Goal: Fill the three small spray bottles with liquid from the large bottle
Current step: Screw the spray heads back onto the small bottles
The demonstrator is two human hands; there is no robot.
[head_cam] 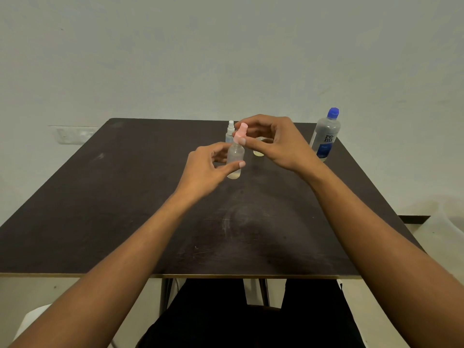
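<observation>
Left hand [208, 169] grips a clear cylindrical plastic bottle [235, 159]; right hand [273, 141] pinches its pink spray cap [241, 131]. A blue-capped large bottle [325, 136] stands at two o'clock.

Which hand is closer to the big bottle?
Right. The right hand, pinching the pink cap, is left of the big bottle; the left hand grips the spray bottle, farther left.

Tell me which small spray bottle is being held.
The pink-capped bottle: left hand holds its body, right hand pinches its cap. The white-capped bottle stands behind it.
</observation>
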